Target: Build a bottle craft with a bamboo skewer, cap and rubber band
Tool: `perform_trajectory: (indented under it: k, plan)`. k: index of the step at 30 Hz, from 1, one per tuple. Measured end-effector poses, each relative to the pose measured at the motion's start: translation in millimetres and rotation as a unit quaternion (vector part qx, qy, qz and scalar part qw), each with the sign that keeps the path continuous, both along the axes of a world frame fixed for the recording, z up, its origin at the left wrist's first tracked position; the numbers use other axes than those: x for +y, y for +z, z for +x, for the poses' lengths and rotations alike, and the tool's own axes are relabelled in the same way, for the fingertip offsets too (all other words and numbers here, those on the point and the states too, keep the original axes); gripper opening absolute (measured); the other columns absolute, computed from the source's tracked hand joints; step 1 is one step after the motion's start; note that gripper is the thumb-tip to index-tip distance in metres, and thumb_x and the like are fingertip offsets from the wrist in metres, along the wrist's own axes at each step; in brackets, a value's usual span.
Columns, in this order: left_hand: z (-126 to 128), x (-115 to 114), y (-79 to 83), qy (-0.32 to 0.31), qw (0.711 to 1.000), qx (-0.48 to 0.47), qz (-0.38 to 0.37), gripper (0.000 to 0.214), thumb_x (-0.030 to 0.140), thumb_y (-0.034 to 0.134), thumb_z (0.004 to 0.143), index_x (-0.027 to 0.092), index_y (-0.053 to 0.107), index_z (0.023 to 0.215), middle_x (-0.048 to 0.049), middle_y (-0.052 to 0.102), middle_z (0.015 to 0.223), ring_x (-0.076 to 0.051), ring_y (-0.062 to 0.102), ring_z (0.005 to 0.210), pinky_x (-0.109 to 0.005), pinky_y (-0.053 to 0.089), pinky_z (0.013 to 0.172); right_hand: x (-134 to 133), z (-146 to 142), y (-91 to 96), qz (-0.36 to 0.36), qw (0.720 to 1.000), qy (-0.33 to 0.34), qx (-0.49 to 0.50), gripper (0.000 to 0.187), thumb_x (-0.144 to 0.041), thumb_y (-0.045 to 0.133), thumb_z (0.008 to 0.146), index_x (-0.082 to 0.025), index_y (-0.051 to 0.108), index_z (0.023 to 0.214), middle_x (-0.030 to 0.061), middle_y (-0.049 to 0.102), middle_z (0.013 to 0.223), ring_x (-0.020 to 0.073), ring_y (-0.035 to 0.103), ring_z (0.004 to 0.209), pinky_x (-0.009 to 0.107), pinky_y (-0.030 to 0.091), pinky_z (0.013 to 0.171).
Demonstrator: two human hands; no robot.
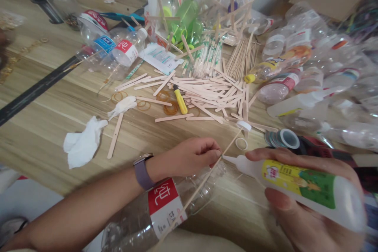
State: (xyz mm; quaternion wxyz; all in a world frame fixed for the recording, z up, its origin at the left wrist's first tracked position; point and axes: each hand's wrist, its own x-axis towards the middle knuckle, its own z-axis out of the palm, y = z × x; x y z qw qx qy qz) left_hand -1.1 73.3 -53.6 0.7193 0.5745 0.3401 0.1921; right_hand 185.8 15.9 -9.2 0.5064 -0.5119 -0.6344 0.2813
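My left hand (203, 153), with a watch on its wrist, is closed in a pinch on a thin wooden stick (201, 183). The stick slants across the view, its far end at a white bottle cap (243, 126). My right hand (319, 204) is wrapped round a glue bottle (298, 183) with a yellow and green label. The bottle lies tilted, its narrow nozzle pointing left, the tip at the stick beside my left fingertips. Under my left forearm lies a clear plastic bottle (167, 204) with a red and white label. A white ring (241, 143) rests near the cap.
Flat wooden craft sticks (206, 92) lie heaped mid-table, with a yellow-handled tool (180, 100) and rubber bands (165, 100) beside them. Many clear bottles (319, 67) crowd the right. Tape rolls (285, 138) sit near my right hand. Crumpled tissue (84, 141) lies left.
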Motion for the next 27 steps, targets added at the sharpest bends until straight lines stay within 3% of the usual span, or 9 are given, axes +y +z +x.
perform_trajectory:
  k: [3,13,19,27]
  plan:
    - [-0.1,0.0,-0.3,0.001,1.0,0.004,0.001,0.015,0.025,0.047,0.091,0.018,0.051,0.079,0.005,0.048,0.067,-0.009,0.043,0.06,-0.02,0.035,0.056,1.3,-0.2,-0.5,0.025,0.999,0.023,-0.022,0.037,-0.028,0.075,0.071,-0.037,0.063,0.104,0.0042,0.076,0.088,0.031,0.07,0.079,0.047,0.055,0.066]
    - [0.0,0.0,-0.6,0.003,1.0,0.014,0.021,0.015,0.025,0.046,0.092,0.018,0.053,0.08,0.0046,0.051,0.068,-0.009,0.046,0.062,-0.02,0.037,0.057,0.6,-0.7,-0.1,0.009,0.998,0.064,0.011,0.043,-0.019,0.075,0.068,-0.036,0.062,0.106,0.0039,0.075,0.086,0.0302,0.07,0.08,0.045,0.056,0.062]
    - [-0.4,0.0,-0.2,-0.003,1.0,0.014,0.027,0.016,0.025,0.045,0.092,0.017,0.052,0.079,0.0046,0.049,0.068,-0.009,0.044,0.062,-0.021,0.035,0.058,-2.6,-10.3,5.8,-0.035,0.999,-0.035,0.013,0.033,-0.035,0.081,0.064,-0.037,0.063,0.09,0.0039,0.073,0.081,0.0337,0.07,0.08,0.049,0.054,0.06]
    - [0.1,0.2,-0.4,0.0,1.0,0.012,0.021,0.015,0.024,0.046,0.092,0.017,0.052,0.08,0.0045,0.05,0.069,-0.009,0.045,0.062,-0.02,0.036,0.057,4.8,-7.7,5.6,-0.033,0.997,-0.045,0.05,0.036,-0.041,0.085,0.057,-0.034,0.062,0.084,0.0043,0.072,0.08,0.0329,0.069,0.076,0.045,0.053,0.055]
